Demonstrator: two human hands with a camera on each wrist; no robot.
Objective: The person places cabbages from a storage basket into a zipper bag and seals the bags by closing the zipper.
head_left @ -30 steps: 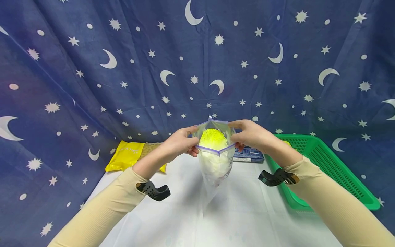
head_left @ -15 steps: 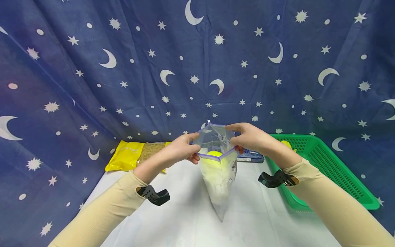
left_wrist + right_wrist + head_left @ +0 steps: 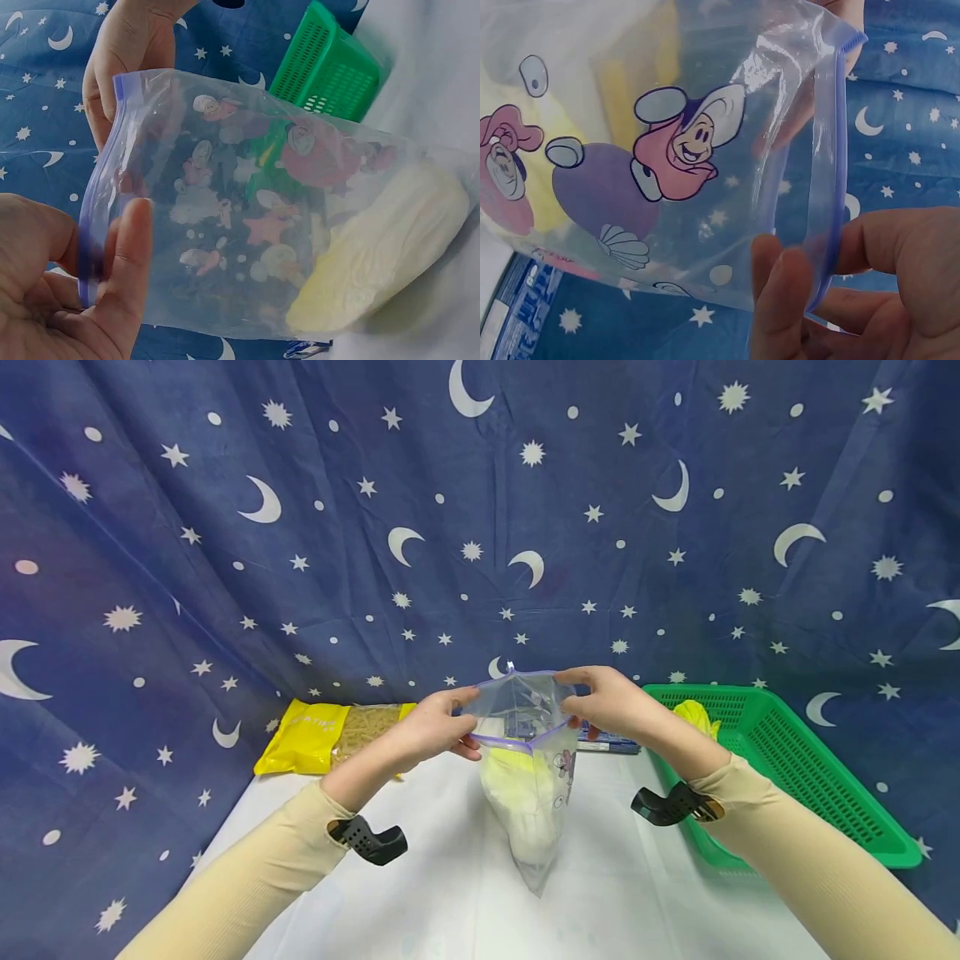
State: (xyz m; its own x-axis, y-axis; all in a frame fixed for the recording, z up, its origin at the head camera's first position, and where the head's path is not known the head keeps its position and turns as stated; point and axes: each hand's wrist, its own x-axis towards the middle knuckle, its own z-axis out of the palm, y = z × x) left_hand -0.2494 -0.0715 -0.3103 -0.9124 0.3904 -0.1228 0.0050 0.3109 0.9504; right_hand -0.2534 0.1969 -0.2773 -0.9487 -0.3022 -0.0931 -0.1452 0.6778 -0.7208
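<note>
The cabbage has slid deeper into the bag since a second ago, when its yellow top filled the open mouth; it now sits low, below the purple zip strip, and the bag hangs longer, its tip reaching down to the table.

Nearest me, two beige sleeves come up from the bottom corners, each with a black wrist mount. Beyond them the left hand pinches the left end of the bag's mouth, thumb on top and fingers curled under the zip. The right hand pinches the right end the same way, thumb and fingers closed on the purple strip. Between them the mouth is pulled wide open. The bag is clear plastic printed with cartoon figures, seen plainly in the right wrist view, where fingers grip the strip. The left wrist view shows the pale cabbage lying at the bag's far end.

Farther back, a yellow packet lies at the table's left rear edge, and a blue box lies behind the bag. A green basket sits to the right, something yellow inside it. Behind everything hangs a dark blue cloth with moons and stars.
</note>
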